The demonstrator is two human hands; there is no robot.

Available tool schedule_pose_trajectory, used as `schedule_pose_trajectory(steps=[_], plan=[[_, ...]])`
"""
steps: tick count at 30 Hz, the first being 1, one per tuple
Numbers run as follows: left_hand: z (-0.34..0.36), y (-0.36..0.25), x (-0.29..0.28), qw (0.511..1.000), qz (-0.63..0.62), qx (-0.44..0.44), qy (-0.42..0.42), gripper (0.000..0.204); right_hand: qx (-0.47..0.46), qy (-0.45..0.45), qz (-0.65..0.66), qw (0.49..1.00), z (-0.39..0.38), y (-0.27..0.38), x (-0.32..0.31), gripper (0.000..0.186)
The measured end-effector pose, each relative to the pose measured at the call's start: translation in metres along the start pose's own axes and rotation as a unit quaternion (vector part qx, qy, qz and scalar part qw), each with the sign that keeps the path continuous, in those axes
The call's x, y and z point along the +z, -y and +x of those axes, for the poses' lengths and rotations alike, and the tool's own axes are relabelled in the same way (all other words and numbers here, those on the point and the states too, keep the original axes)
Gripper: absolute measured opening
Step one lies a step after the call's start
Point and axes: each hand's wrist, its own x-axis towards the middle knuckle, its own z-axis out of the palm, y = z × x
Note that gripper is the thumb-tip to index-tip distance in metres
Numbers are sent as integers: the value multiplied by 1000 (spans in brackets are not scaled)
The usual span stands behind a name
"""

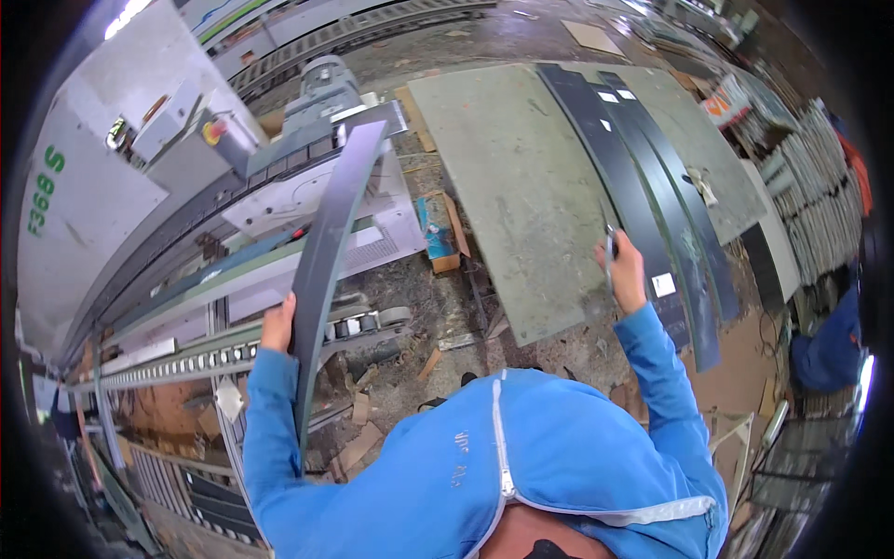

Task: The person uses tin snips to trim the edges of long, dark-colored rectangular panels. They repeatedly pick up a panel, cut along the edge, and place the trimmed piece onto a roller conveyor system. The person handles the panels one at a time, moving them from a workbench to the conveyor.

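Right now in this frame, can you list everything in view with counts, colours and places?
Held board: one, dark grey, left of centre, in the left hand
Slim tool: one, metallic, in the right hand
Dark strips: about three, on the large sheet
Large sheet: one, grey-green, centre to right
White labels: several, on the strips
Machine: one, mostly white, left
Motor: one, grey, upper left
Rollers: a row, pale, lower left
Small box: one, brown and blue, centre
Stacked panels: many, greyish, far right
Left hand: one, bare
Right hand: one, bare
Jacket: one, blue, bottom
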Motion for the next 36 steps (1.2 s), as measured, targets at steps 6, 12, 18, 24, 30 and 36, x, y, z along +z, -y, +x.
schedule_pose_trajectory(steps=[6,12,18,24,30,36], plan=[[-158,-83,57,922,-238,-234,195,49,54,57,273,959,75,0,17,25],[-246,-63,137,941,-120,-43,312,54,102,142,447,877,98,-34,5,32],[-297,-27,190,893,-112,-183,395,64,160,258,426,853,80,-87,2,33],[-344,14,222,855,-152,-263,421,58,206,302,444,818,73,-88,0,32],[-382,26,246,845,-196,-314,387,55,-121,197,-133,964,87,-109,-19,32],[-393,24,253,848,-180,-284,409,54,-174,178,-176,952,53,-113,-57,29]])
